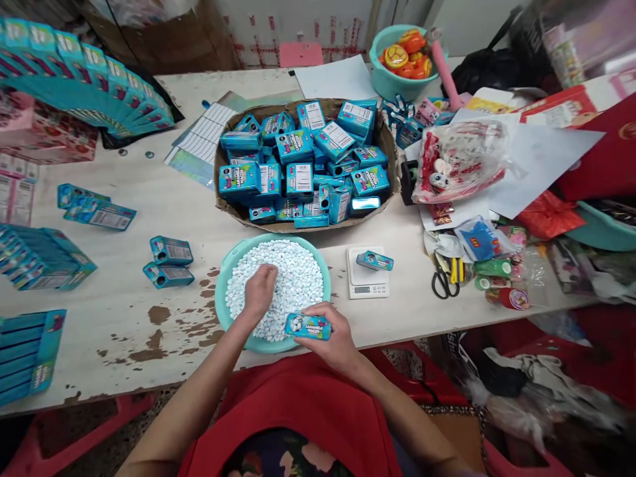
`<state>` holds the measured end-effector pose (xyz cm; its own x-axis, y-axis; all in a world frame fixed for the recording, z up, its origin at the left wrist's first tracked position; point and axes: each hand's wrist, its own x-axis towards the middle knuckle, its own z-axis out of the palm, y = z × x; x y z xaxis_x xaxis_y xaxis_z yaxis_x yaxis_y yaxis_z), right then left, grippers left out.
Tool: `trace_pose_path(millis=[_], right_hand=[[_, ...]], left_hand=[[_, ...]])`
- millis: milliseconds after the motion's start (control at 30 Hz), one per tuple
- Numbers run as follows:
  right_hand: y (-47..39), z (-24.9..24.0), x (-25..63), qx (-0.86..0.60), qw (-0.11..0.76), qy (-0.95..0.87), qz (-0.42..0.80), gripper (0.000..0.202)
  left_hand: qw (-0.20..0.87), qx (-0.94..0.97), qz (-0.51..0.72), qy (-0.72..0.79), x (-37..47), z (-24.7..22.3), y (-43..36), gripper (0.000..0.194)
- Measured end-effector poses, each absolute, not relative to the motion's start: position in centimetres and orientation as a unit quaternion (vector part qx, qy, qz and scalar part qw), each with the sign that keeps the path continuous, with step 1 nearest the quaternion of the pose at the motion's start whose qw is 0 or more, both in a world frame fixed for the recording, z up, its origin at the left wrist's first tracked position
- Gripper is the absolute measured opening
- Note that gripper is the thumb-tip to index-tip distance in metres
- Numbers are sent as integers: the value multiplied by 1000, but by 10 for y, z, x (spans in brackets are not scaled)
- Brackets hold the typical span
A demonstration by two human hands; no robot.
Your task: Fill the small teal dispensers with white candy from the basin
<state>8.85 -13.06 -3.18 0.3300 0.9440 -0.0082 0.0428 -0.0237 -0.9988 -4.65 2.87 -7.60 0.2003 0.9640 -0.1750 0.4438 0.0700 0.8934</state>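
The teal basin (221, 285) stands on the surface (124, 285) just in front of the person, and both hands are at it. The blue box (308, 326) lies over the basin's near right rim, its long axis running almost straight side to side, with the end bearing a round picture turned inward, over the white pieces (298, 271). The right hand (334, 331) grasps the box by its outer end, thumb on the near side and fingers on the far side, so it is plainly the nearer hand.

The left hand (261, 291) is over the left-centre of the basin, among or just above the pieces, with its fingers drawn together; whether it grasps any pieces cannot be told. From this hand, the box lies to the right and closer to the person, near but apart, its inner end facing that way.

Right of the basin, a white scale (362, 281) carries another box (375, 260). A cardboard carton (394, 159) heaped with similar boxes stands just beyond the basin.
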Motion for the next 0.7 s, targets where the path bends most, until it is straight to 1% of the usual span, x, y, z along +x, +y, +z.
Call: trace_pose_path(millis=[33,67,100,167,233,300,333,400,467,533,600,700], right_hand=[[-138,-32,93,-599,560,-407,402,38],[-145,-32,98,-608,559,-395,402,38],[-153,-34,104,-618,559,-381,399,37],[-167,-39,114,-641,562,-349,388,37],[-181,-46,125,-667,567,-313,369,36],[-195,-54,133,-691,564,-279,354,35],[-200,-58,137,-702,561,-262,351,35],[-209,-64,143,-720,554,-230,350,35],[-215,-69,147,-729,549,-207,351,35],[-217,-72,150,-731,554,-193,348,36],[-217,-75,152,-727,564,-186,345,37],[-218,-78,156,-720,576,-180,342,37]], left_hand=[[434,675,227,551,-47,-84,27,3],[415,711,186,537,-46,-90,25,6],[407,726,168,529,-45,-94,23,9],[432,696,188,542,-41,-96,23,8],[506,582,258,582,-37,-92,26,5],[610,398,313,609,-35,-85,32,2],[655,297,324,614,-35,-81,35,4],[724,137,300,606,-36,-72,37,10],[776,80,233,581,-35,-62,35,11],[820,120,168,534,-28,-52,31,6],[837,206,120,492,-10,-46,30,4],[796,369,49,477,36,-44,32,10]])
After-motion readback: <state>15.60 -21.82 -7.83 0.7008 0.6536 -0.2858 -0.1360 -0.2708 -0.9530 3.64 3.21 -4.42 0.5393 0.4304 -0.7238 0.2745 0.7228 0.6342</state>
